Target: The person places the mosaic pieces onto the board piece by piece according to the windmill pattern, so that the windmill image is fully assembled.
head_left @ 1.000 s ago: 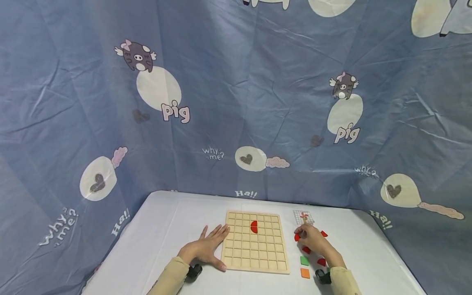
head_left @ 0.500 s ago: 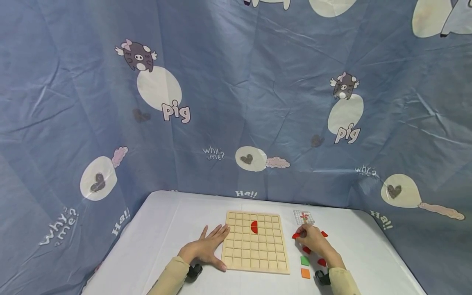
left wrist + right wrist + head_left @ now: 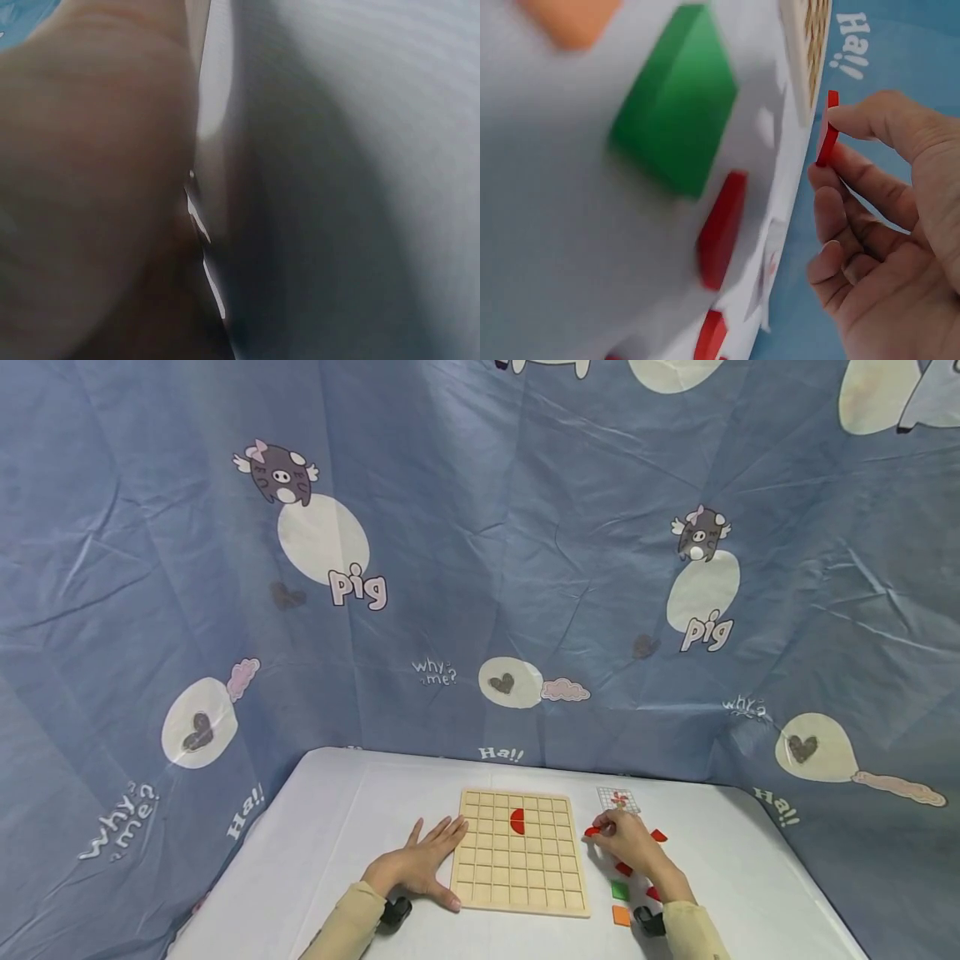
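Note:
My right hand pinches a red tile between thumb and fingers, lifted off the table just right of the wooden grid board. In the head view the held red tile shows at the fingertips, close to the board's right edge. Spread flat, my left hand lies along the board's left edge with fingertips at its rim. Two red quarter-round tiles sit together in the board's upper middle, forming a half disc. The left wrist view holds mostly blurred hand and white cloth.
Right of the board lie a green tile, an orange tile and several red tiles, some partly hidden by the right arm. Behind them is a small printed pattern card. A blue patterned curtain surrounds the white table.
My right hand has lifted the red tile and carried it leftward, nearer the board. My left hand and the tiles on the board stay where they were.

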Demonstrator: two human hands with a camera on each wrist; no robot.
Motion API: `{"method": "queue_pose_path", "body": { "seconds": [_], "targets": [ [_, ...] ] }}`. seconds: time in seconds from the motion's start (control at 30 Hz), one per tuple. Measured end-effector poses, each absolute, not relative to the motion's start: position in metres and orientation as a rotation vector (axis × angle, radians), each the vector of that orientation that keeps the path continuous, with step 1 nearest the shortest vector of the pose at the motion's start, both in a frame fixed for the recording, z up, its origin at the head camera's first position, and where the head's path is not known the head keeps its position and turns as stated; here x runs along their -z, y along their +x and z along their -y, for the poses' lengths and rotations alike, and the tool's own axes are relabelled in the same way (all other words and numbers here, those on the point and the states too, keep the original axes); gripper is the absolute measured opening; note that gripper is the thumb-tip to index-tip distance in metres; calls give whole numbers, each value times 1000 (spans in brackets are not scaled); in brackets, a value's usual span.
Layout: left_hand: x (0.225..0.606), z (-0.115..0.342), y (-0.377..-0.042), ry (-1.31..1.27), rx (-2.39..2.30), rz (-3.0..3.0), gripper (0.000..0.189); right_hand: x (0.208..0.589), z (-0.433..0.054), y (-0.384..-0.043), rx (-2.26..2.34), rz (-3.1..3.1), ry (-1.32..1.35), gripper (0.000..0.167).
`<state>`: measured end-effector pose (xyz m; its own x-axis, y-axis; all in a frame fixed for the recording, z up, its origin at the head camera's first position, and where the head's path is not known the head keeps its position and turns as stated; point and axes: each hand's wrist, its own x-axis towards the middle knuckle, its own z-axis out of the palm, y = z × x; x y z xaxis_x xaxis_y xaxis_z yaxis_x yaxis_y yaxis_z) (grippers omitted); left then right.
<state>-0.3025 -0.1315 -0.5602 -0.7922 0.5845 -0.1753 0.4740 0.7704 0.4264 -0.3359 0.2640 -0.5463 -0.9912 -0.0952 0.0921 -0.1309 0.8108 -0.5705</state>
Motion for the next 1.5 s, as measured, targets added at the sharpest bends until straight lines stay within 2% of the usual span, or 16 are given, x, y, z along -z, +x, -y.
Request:
{"method": "queue_pose_path", "body": {
  "seconds": [0.27,0.77,1.2,1.5],
  "targets": [
    [560,132,-303,803,-524,-2671,128,540,-242,-339,-1017,2849,385,11],
    [561,131,-303,813,-519,-2676,128,538,-199,-349,-1016,2868,529,13],
    [560,132,-303,828,-510,-2689,129,543,-183,-351,-956,2836,666,11],
    [561,132,-303,834,-521,-2683,128,544,-176,-350,-957,2883,667,10]
  ]
}}
